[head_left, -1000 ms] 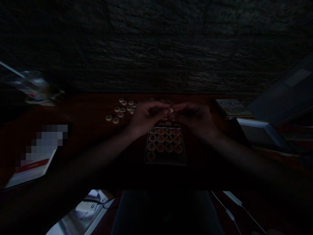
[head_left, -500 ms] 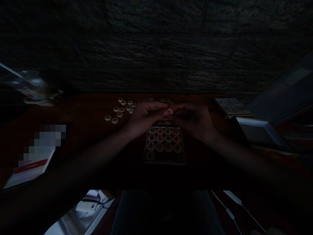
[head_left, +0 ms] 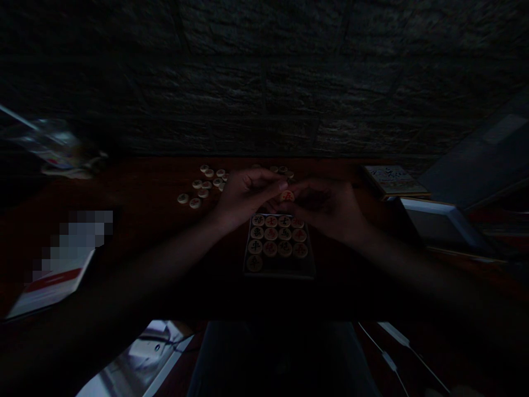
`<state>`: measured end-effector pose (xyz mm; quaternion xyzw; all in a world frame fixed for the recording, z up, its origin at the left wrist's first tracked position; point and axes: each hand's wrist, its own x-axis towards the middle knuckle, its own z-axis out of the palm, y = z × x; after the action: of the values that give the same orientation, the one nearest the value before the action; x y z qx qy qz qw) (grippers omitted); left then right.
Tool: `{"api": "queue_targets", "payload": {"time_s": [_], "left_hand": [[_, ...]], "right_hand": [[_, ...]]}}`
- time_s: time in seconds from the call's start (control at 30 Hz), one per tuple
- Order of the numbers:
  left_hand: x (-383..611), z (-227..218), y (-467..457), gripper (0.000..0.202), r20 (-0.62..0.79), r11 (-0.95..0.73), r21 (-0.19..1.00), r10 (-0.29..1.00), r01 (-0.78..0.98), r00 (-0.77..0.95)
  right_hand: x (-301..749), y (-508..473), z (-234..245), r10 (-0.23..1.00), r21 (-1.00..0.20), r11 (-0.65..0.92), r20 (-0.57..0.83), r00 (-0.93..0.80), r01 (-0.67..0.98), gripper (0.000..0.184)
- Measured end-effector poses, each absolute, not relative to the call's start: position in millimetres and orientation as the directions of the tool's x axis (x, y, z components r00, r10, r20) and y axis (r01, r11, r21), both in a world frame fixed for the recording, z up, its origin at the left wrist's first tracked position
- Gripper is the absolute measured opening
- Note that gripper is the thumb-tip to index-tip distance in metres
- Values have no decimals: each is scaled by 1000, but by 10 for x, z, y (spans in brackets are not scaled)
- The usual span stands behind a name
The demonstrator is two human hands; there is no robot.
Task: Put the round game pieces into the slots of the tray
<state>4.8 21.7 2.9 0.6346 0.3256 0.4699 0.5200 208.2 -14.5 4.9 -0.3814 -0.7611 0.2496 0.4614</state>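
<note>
Both hands are drawn together over the middle of the dark red table (head_left: 157, 220), the left hand (head_left: 243, 198) curled with its fingers bent inward and the right hand (head_left: 330, 208) reaching in from the other side, so that their fingertips meet. At that meeting point sits a round game piece (head_left: 286, 196), pale with a red character facing up. It is pinched between the fingertips, but the light is too dim to tell which hand actually grips it. The piece is raised just above the far edge of a shallow dark tray (head_left: 285, 268), which lies directly below and a little nearer than the hands. Inside the tray, packed pieces (head_left: 270, 234) lie flat in rows of four, touching one another, with a single one in the nearest row at the left. Loose pieces (head_left: 204, 184) lie scattered on the table just beyond the left hand. A flat box (head_left: 394, 181) rests well to the right, and a booklet (head_left: 53, 284) far left.
</note>
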Motion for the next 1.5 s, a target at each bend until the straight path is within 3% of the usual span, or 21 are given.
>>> {"api": "queue_targets", "payload": {"time_s": [0.23,0.53,0.77,1.5], "left_hand": [[19,48,258,29,278,-265,960,930,-88,241],[12,43,259,25,289,-291,956,925,-30,247],[20,50,249,20,264,-259,964,927,-58,264],[29,81,214,23,250,-249,968,931,-40,268]], "right_hand": [[2014,-293,109,838,-821,494,362,-408,286,18],[1891,-516,229,668,-679,638,255,-699,363,14],[1888,-510,246,605,-621,700,252,-755,353,14],[1900,-492,194,575,-540,748,236,-783,386,19]]}}
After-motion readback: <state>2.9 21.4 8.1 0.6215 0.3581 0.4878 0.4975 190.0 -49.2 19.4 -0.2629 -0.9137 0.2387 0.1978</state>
